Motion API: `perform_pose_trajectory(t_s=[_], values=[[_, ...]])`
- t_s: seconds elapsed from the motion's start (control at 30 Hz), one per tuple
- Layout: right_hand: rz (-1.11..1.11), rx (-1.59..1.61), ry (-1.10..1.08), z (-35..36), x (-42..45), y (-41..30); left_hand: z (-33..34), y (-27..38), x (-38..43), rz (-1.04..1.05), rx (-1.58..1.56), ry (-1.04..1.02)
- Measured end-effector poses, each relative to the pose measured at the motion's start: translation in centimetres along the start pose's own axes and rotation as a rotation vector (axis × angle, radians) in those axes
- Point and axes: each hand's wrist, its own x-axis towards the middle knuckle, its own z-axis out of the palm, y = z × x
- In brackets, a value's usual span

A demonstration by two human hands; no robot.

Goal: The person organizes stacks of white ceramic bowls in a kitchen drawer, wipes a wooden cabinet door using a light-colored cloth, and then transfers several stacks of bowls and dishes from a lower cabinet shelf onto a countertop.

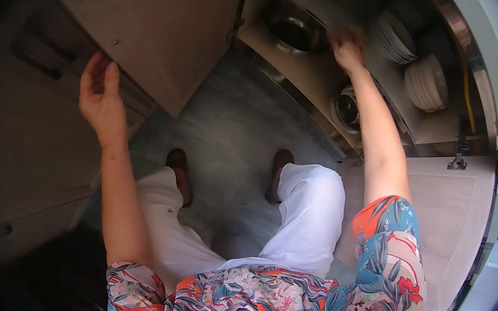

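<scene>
My left hand [104, 97] is at the edge of an open wooden cabinet door [163, 21], thumb and fingers apart; whether it touches the door is unclear. Inside the cabinet, my right hand [348, 51] reaches over the shelf, its fingers blurred, so I cannot tell whether they hold anything. To its left lies a round dark metal bowl or pan [297, 32]. Below it, partly behind my right forearm, is a shiny round pot or bowl [346, 109]. On the upper shelf, right of the hand, stand a stack of white plates or bowls [393, 38] and another white stack [427, 82].
A second cabinet door [444, 224] stands open at the right, on a metal hinge [457, 164]. A yellow cord or hose [466, 97] runs along the cabinet's right side. Closed cabinet fronts with a dark handle [36, 62] are at the left. My shoes rest on the grey floor [231, 107].
</scene>
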Motion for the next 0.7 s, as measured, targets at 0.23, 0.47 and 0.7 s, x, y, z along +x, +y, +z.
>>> perform_pose_trajectory(t_s=[0.23, 0.47, 0.7], values=[[-0.164, -0.284, -0.017, 0.9, 6.2, -6.2, -3.0, 2.6, -1.7, 0.063, 0.084, 0.032], [-0.114, -0.194, -0.272, -2.0, 5.8, -10.6, -5.6, 3.5, -1.1, 0.022, 0.265, 0.135], [-0.164, -0.167, -0.186, -1.0, 3.4, -4.7, -4.2, -0.9, 0.9, -0.076, 0.137, 0.132]])
